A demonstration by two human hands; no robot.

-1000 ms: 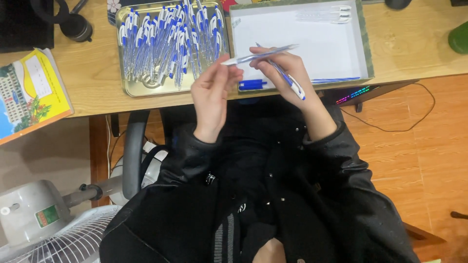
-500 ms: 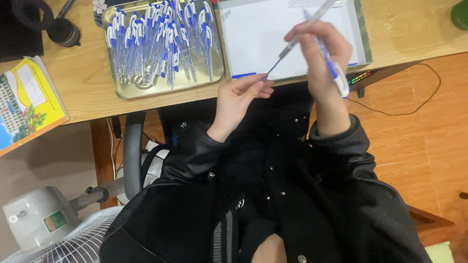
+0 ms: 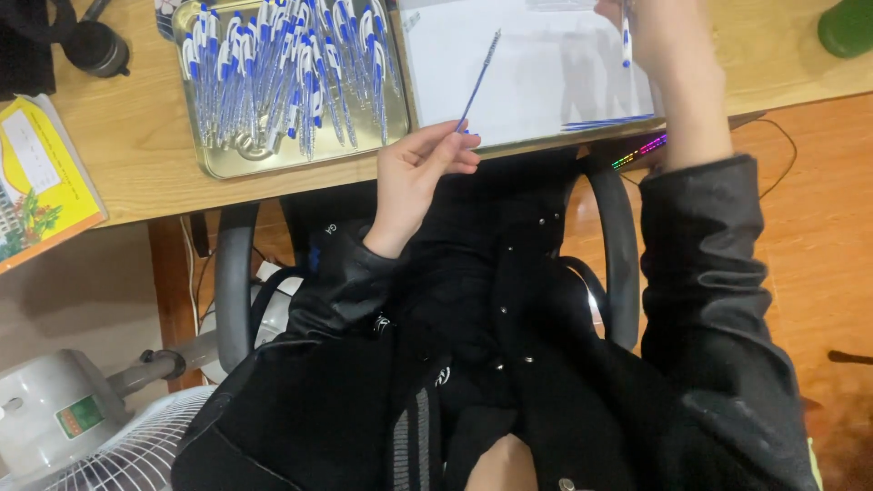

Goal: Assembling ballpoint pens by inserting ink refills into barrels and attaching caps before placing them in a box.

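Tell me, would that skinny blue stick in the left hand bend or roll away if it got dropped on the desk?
The thin blue refill looks long and very slender, so it probably flexes a little and weighs almost nothing. The left hand pinches it by just one end, which suggests it is light. Being round and thin, it would likely roll on the wooden desk.

Left hand (image 3: pixel 420 168) pinches with fingertips, palm up; right hand (image 3: pixel 650 27) is raised, fingers closed.
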